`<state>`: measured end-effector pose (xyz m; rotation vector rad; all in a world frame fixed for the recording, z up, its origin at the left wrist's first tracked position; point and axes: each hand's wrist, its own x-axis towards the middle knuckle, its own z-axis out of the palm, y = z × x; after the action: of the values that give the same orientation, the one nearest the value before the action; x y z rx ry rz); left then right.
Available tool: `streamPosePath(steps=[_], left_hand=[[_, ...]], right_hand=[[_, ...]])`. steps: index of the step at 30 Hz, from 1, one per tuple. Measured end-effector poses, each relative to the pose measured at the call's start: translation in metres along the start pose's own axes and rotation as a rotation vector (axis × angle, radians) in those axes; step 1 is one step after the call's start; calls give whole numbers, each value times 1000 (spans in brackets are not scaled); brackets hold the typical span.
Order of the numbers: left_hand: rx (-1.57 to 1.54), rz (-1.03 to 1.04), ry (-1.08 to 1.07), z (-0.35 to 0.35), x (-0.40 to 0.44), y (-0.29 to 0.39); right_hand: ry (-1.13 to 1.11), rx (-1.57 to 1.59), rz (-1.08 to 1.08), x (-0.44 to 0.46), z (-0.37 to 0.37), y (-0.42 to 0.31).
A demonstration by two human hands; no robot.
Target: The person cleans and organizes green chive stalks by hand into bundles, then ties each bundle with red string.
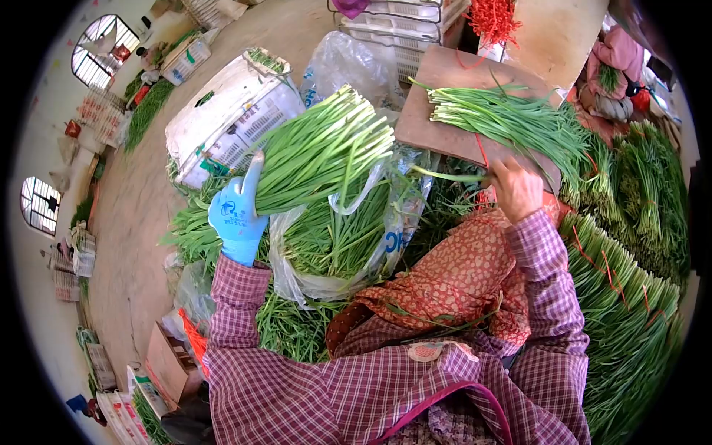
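Note:
My left hand (239, 216), in a blue glove, is closed around a thick bunch of garlic chives (319, 152), its pale cut ends pointing up and right. Under the bunch, a clear plastic bag (285, 271) holds more loose chives (334, 237). My bare right hand (515, 189) pinches a thin strand of chives (449, 176) that sticks out leftward. Just beyond that hand, another pile of chives (493, 111) lies on a brown board (415, 126), white ends to the left.
Tied bundles of chives (615, 319) are stacked along my right. A white carton (230, 119) stands ahead on the left, and white crates (404, 37) at the top. Red ties (493, 21) hang near the board. Another person (617, 59) sits at upper right.

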<state>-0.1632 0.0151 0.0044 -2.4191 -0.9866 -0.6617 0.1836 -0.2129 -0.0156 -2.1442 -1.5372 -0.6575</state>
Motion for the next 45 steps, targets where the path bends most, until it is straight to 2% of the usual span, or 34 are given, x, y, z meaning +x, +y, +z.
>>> streamPosePath(steps=[2,4,7,9,12,15,18,24,28,32,37,45], left_hand=[[7,16,33,3,-3,-6],[4,44,74,5,-1,-4],[-49,63,96,4,2,4],[-60,73,108,3,4,10],[-62,83,135,1,5,16],[-110,89,121,-6,7,22],[-109,78,124,-8,6,21],[-121,64,202,7,6,16],[-126,88,219,7,6,17],[-133,107,245,10,6,18],[-192,89,254,15,3,19],[-291,98,229,17,4,25]], right_hand=[[-522,-234,227,-24,17,35],[-531,-211,163,-63,65,81],[-189,110,74,-25,34,25],[19,276,-69,9,22,-16],[208,385,-272,44,17,-57],[205,388,-294,51,3,-78],[93,347,-256,38,8,-84],[-75,480,-161,22,11,-93],[-85,594,-160,23,16,-92],[-55,590,-170,24,10,-95],[94,423,-142,28,6,-93],[153,323,-144,35,13,-92]])
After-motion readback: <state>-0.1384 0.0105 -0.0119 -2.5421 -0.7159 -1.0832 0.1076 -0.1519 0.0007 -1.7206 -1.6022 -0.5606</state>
